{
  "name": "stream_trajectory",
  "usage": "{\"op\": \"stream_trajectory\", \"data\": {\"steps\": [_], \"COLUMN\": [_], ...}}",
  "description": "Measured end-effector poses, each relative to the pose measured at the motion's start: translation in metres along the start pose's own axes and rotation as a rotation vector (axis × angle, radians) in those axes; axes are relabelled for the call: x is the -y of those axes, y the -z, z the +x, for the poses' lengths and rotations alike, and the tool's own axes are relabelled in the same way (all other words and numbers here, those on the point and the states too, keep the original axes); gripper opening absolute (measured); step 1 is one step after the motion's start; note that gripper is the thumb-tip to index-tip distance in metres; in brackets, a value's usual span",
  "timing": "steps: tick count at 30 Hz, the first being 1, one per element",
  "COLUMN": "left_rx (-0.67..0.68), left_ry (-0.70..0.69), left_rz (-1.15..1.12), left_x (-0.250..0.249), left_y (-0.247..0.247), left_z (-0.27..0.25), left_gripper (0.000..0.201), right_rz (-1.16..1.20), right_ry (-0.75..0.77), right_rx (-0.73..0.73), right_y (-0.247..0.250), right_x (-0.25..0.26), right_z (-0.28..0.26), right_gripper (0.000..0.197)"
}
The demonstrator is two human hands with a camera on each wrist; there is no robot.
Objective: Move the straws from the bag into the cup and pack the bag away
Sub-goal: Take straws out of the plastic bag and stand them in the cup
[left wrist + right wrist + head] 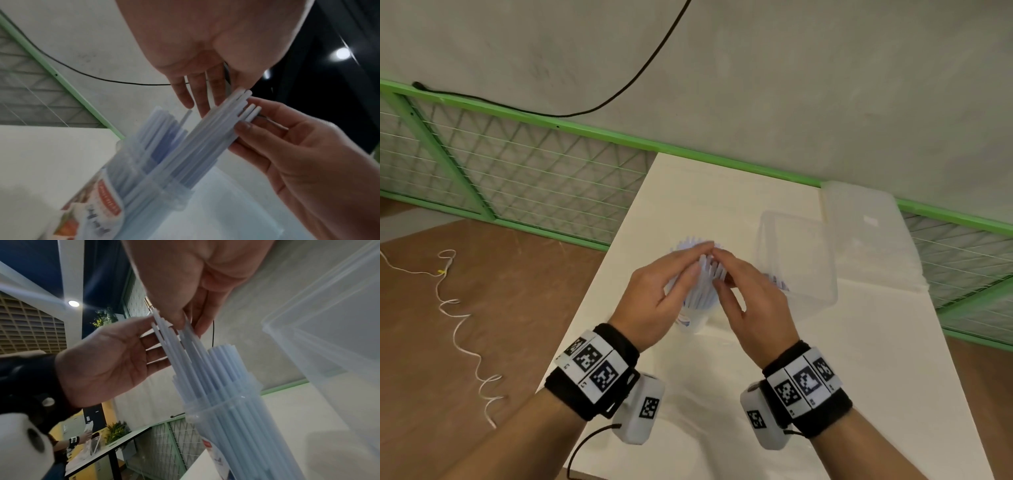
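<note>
The straws [704, 274] are thin and pale, white and light blue. Lots of them stand in the cup [693, 323], and their tops stick out high above its rim. One bunch leans apart from the rest. The cup is see-through with a red and white label. It stands upright in the middle of the white table [722, 192].

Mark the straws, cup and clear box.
straws [207, 134], left wrist view, middle of the leaning bundle
cup [230, 418], right wrist view, clear wall under the rim
clear box [801, 240], head view, near side wall

Black wristbands [565, 397]; white marker tags [599, 368]
</note>
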State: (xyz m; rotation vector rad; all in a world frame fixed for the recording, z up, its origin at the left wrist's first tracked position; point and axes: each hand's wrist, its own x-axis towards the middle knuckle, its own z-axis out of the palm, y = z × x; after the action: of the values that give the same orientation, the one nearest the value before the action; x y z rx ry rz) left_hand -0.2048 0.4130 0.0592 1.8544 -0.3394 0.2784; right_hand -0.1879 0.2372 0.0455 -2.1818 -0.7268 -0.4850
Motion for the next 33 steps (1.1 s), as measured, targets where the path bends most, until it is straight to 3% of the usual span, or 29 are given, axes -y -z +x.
{"op": "stream_trajectory", "data": {"steps": [6,12,17,23,33], "left_rx": [-0.120,-0.079,-0.258,-0.167,-0.130], "left_ry": [-0.002,0.071,0.122,0.029,0.064], "left_rz": [0.217,0.118,0.117,0.313,0.406], "left_x": [0.016,0.017,0.017,0.014,0.030], "left_y": [-0.002,0.002,0.010,0.007,0.003], "left_z": [-0.004,0.003,0.004,0.002,-0.002], "left_gripper": [0.032,0.030,0.023,0.014,0.042], "right_rz": [-0.171,-0.226,-0.226,-0.211,-0.240], "right_ry": [0.048,0.072,0.052,0.018,0.024], "right_rx": [-0.011,-0.064,-0.115,-0.102,-0.137], "right_y": [-0.013,-0.012,-0.007,-0.011,-0.008], "right_x": [-0.021,-0.024,-0.021,-0.017,-0.018], "right_z": [-0.008,0.000,0.011,0.009,0.011], "right_gripper": [0.035,0.028,0.022,0.021,0.019]}}
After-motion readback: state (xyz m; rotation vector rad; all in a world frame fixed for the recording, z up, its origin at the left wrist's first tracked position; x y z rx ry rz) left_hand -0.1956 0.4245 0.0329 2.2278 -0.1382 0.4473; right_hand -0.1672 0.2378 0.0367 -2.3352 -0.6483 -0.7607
